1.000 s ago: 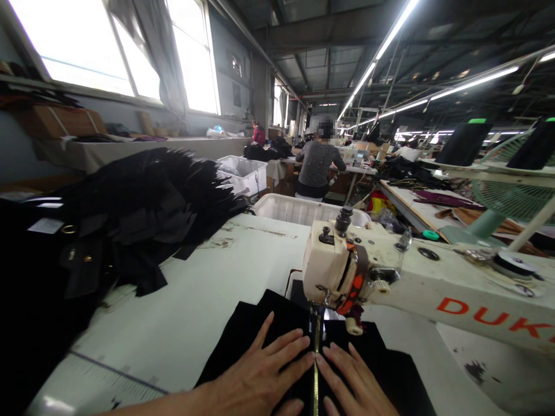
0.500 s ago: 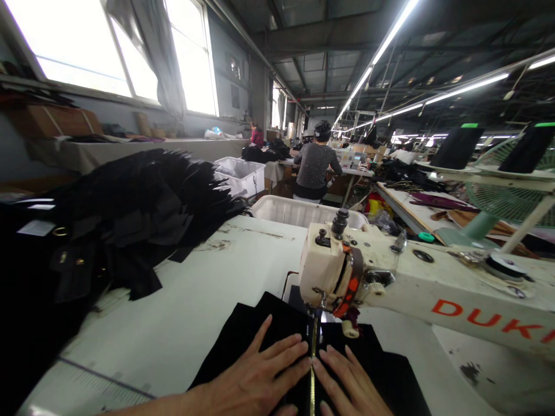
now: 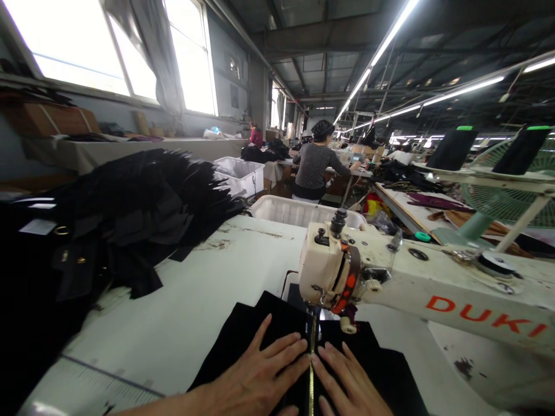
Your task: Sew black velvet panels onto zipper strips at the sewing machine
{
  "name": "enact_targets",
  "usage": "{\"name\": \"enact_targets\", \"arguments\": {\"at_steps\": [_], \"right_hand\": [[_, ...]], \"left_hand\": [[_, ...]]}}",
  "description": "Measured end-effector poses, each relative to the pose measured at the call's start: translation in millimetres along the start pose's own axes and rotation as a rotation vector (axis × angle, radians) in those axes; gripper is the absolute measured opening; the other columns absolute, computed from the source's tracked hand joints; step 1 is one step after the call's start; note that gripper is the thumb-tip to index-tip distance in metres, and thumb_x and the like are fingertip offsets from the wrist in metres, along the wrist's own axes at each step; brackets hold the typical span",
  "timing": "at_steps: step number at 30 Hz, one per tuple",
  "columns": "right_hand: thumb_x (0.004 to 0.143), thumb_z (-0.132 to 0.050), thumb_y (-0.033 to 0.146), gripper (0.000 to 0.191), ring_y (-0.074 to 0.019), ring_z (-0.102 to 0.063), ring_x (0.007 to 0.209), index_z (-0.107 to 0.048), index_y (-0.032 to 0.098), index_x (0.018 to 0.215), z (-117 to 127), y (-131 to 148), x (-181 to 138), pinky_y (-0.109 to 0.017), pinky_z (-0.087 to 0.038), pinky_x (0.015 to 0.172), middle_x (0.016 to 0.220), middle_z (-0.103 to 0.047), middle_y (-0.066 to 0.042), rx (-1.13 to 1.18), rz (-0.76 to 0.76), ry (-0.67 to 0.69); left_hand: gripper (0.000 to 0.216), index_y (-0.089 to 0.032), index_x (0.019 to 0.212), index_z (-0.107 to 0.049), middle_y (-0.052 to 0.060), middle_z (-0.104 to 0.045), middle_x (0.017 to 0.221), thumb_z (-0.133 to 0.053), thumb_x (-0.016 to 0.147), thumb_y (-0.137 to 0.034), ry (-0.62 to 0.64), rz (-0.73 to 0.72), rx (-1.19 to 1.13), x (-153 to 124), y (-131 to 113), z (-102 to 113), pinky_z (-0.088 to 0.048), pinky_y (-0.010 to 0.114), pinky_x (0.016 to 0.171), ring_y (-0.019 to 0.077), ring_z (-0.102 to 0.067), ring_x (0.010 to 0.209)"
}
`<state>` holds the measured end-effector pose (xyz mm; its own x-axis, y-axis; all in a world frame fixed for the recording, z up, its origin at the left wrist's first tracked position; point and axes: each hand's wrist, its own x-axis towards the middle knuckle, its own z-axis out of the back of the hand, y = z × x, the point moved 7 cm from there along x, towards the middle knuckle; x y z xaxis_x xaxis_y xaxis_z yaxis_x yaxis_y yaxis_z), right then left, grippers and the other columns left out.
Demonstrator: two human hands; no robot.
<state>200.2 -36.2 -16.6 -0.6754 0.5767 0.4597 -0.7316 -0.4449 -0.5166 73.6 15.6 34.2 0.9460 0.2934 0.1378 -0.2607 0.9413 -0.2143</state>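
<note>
Black fabric (image 3: 243, 341) lies flat on the white table under the head of a cream sewing machine (image 3: 329, 271). A gold zipper strip (image 3: 311, 370) runs down the fabric from the needle. My left hand (image 3: 260, 375) lies flat on the fabric left of the zipper, fingers spread. My right hand (image 3: 347, 384) presses flat on the fabric right of the zipper, fingers stretched toward the needle. Neither hand holds anything.
A big heap of black cut pieces (image 3: 130, 208) fills the table's left side. White plastic bins (image 3: 299, 211) stand beyond the table. A person in a grey top (image 3: 314, 167) sits with their back turned. A green fan (image 3: 507, 196) is at the right.
The view has shifted slightly; both hands stay flat on the fabric beside the zipper, having crept a little toward the needle.
</note>
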Motion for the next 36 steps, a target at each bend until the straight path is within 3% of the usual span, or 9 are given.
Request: {"name": "enact_targets", "arguments": {"at_steps": [8,17,23,31,36], "right_hand": [[0.086,-0.05,0.022,0.037,-0.0196,-0.071,0.097,-0.066,0.017,0.119,-8.2,1.7,-3.7,-0.029,-0.063,0.073,0.113,-0.071,-0.002,-0.061,0.136,-0.004],[0.097,-0.031,0.019,0.041,-0.015,-0.072,0.091,-0.071,0.018,0.107,3.0,-27.8,31.5,-0.024,-0.06,0.07,0.106,-0.074,-0.003,-0.061,-0.077,-0.064],[0.098,-0.04,0.026,0.035,-0.0169,-0.07,0.101,-0.068,0.017,0.117,-15.2,-25.6,18.6,-0.025,-0.058,0.081,0.117,-0.07,-0.003,-0.049,-0.092,-0.033],[0.096,-0.043,0.026,0.036,-0.0189,-0.068,0.105,-0.064,0.015,0.125,-26.8,-23.2,10.3,-0.027,-0.06,0.08,0.122,-0.067,-0.007,-0.071,-0.07,0.042],[0.097,-0.044,0.027,0.036,-0.0187,-0.068,0.105,-0.063,0.015,0.124,-26.4,-25.9,8.6,-0.025,-0.059,0.082,0.122,-0.067,-0.007,-0.038,-0.082,0.011]], "left_hand": [[0.061,-0.016,0.147,-0.04,0.014,-0.049,0.145,-0.066,0.092,-0.023,0.013,0.013,-0.018,1.6,6.8,-15.3,-0.021,0.063,0.113,0.0309,-0.044,0.136],[0.063,-0.017,0.148,-0.04,0.016,-0.045,0.149,-0.061,0.089,-0.021,0.025,0.14,-0.094,20.0,24.0,-1.4,-0.017,0.066,0.112,0.032,-0.039,0.14],[0.064,-0.016,0.15,-0.037,0.015,-0.042,0.151,-0.06,0.09,-0.022,0.093,0.146,-0.145,20.2,27.0,-1.0,-0.012,0.065,0.113,0.0304,-0.033,0.143],[0.066,-0.02,0.151,-0.035,0.014,-0.041,0.152,-0.059,0.089,-0.02,0.036,0.13,-0.174,21.9,30.5,-4.3,-0.011,0.066,0.113,0.0298,-0.033,0.143],[0.066,-0.022,0.15,-0.036,0.013,-0.043,0.151,-0.06,0.089,-0.02,-0.003,0.112,-0.168,20.8,32.1,-3.2,-0.015,0.064,0.114,0.03,-0.036,0.142]]}}
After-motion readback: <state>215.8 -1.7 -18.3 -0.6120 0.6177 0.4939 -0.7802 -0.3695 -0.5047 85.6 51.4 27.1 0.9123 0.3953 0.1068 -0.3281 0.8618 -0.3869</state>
